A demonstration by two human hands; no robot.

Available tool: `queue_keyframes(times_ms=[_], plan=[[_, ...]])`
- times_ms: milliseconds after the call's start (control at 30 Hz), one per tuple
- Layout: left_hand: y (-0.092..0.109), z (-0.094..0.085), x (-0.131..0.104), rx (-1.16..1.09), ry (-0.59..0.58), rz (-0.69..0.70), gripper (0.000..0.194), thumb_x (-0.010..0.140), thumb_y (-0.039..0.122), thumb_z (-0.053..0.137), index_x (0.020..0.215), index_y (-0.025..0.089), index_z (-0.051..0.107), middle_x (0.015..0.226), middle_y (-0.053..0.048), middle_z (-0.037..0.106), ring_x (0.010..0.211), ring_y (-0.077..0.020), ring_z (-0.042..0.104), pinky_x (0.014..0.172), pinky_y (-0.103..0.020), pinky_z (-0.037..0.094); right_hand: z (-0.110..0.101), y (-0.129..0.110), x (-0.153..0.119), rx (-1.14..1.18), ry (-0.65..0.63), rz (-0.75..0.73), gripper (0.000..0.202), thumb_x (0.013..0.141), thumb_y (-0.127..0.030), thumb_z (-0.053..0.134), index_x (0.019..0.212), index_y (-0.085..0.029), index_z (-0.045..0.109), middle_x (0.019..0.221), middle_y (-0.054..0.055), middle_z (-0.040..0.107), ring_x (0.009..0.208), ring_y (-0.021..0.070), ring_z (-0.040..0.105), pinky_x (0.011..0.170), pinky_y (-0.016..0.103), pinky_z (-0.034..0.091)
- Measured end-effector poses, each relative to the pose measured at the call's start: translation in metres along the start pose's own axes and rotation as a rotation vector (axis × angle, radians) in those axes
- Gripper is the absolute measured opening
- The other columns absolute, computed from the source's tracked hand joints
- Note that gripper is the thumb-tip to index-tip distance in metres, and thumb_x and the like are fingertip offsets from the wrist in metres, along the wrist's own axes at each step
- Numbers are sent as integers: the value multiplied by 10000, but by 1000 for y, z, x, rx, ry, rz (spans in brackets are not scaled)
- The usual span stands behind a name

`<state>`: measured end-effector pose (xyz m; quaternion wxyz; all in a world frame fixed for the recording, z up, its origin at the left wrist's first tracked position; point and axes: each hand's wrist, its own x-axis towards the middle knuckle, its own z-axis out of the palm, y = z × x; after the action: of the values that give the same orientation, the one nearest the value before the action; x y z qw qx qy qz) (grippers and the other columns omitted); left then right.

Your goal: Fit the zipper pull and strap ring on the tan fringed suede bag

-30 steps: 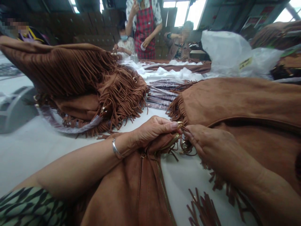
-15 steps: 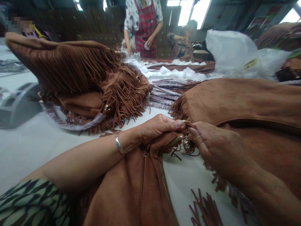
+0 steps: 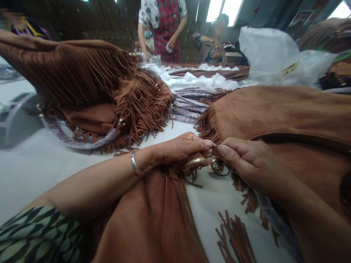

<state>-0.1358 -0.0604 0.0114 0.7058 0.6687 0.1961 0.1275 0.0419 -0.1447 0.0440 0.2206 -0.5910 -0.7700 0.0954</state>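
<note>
A brown suede fringed bag (image 3: 159, 215) lies in front of me with a gold zipper (image 3: 195, 161) along its top edge. My left hand (image 3: 181, 148) grips the bag's corner at the zipper end, thumb pressed forward. My right hand (image 3: 246, 162) pinches a small gold ring and thin fringe strands right against my left thumb. A silver bangle (image 3: 134, 165) sits on my left wrist. Loose fringe strips (image 3: 236, 241) hang below my right hand.
A pile of brown fringed bags (image 3: 90, 87) rises at the left, another brown bag (image 3: 279, 109) at the right. Wrapped straps (image 3: 189, 104) lie mid-table. White plastic bags (image 3: 268, 54) sit at the back right. Several people work at the far end; one wears a red plaid apron (image 3: 164, 29).
My two hands have stayed pressed together at the zipper end; my right fingers have closed tighter on the ring. A person in the plaid apron lowered a hand to the table.
</note>
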Motion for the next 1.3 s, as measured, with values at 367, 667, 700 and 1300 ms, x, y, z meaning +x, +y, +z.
queue_keyframes(times_ms=[367,667,700,1300], plan=[[0,-5,-5,-69,-308,-124,503,814,574,529,687,112,680,494,-43,563,405,-117,480,397,-227,381,6,1,-4,783,-156,179,329,809,-447,584,616,-181,573,547,-6,491,492,108,405,453,235,297],[9,-4,-12,69,-254,10,361,765,460,671,829,111,603,647,29,474,552,-56,403,483,-173,309,-11,14,-3,805,-243,352,393,793,-521,597,657,-153,610,474,-4,492,407,75,393,366,192,246],[8,-4,-12,65,-279,-3,342,772,439,669,819,112,582,640,35,447,542,-52,381,476,-175,289,-13,15,-3,799,-251,368,395,789,-529,597,685,-148,622,473,3,513,402,79,411,364,191,260],[4,10,-6,285,-39,141,274,737,337,682,733,73,609,574,56,373,519,-38,302,460,-171,226,-20,11,-6,501,-206,80,125,732,-307,699,731,-182,712,624,-5,659,545,111,558,471,203,395]])
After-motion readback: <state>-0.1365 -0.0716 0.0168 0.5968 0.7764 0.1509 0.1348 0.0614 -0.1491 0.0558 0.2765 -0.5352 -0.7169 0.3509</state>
